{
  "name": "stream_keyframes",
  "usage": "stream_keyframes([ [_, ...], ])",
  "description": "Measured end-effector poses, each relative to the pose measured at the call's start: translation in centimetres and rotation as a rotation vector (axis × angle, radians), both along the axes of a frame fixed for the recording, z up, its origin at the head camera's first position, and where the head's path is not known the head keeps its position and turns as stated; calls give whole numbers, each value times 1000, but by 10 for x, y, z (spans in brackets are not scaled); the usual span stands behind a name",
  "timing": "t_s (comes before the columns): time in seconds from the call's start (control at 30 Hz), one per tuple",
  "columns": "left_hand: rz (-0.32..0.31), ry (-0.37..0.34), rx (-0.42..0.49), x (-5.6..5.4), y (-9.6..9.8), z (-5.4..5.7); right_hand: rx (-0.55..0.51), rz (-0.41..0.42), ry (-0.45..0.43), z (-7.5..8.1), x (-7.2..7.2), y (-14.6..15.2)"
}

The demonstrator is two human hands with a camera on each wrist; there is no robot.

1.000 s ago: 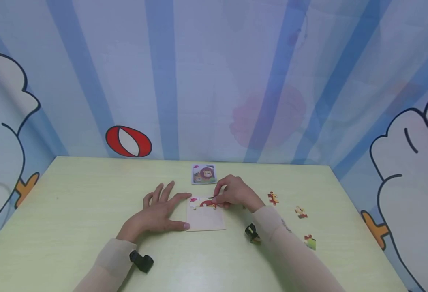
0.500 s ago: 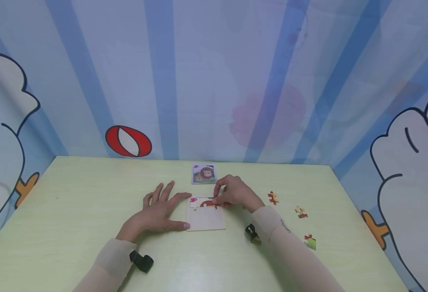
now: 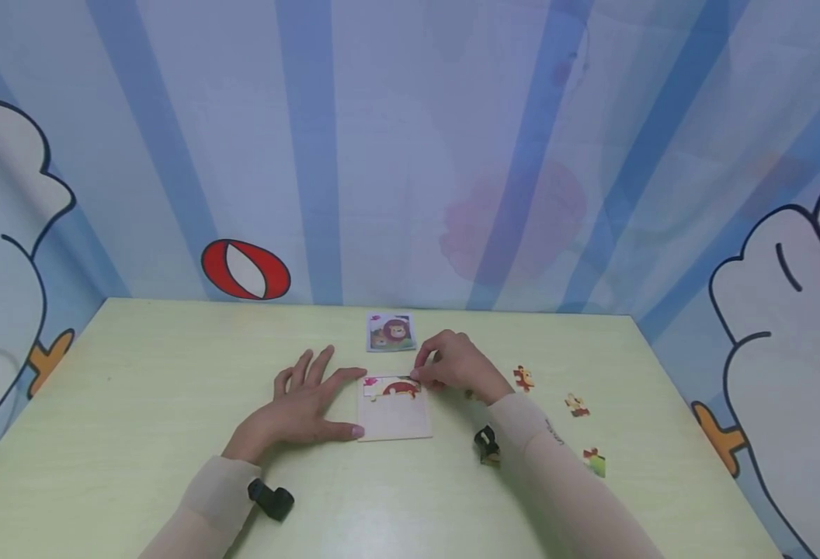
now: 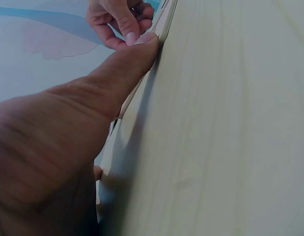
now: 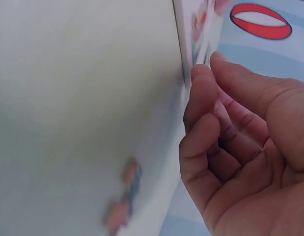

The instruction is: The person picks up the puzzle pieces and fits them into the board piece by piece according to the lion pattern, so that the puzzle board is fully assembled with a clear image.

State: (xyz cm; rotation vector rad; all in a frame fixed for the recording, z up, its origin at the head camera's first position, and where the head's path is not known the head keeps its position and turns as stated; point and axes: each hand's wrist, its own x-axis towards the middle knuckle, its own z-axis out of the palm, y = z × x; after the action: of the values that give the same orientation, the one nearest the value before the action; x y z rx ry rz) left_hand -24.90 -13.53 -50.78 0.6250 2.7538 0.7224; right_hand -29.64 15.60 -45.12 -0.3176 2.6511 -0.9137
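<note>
I see the puzzle board (image 3: 394,421) at lower centre of frame; left hand (image 3: 304,410) spread at its left edge; right hand (image 3: 459,365) curled at its upper-right corner; whether pinching anything, I cannot tell.

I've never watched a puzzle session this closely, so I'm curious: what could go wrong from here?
The right hand is at the far right corner of the board, so its fingers might nudge the pieces in the far row out of line.

The green-and-red piece lies close beside the right sleeve, which could sweep it away.

The board might slide if the left hand, braced at its left edge, lets go.
</note>
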Motion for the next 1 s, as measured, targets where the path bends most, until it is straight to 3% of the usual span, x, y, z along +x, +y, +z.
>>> stream_keyframes([
  [0.5, -10, 3, 1, 0, -2, -2, -21, -4, 7, 23, -5, 58],
  [0.67, -9, 0, 5, -2, -2, -4, 32, -32, 2, 23, -4, 73],
  [0.8, -9, 9, 4, -2, -2, -5, 53, -80, -54, 21, 1, 82],
  [1.0, -5, 18, -2, -2, -1, -6, 69, -46, -50, 13, 7, 92],
])
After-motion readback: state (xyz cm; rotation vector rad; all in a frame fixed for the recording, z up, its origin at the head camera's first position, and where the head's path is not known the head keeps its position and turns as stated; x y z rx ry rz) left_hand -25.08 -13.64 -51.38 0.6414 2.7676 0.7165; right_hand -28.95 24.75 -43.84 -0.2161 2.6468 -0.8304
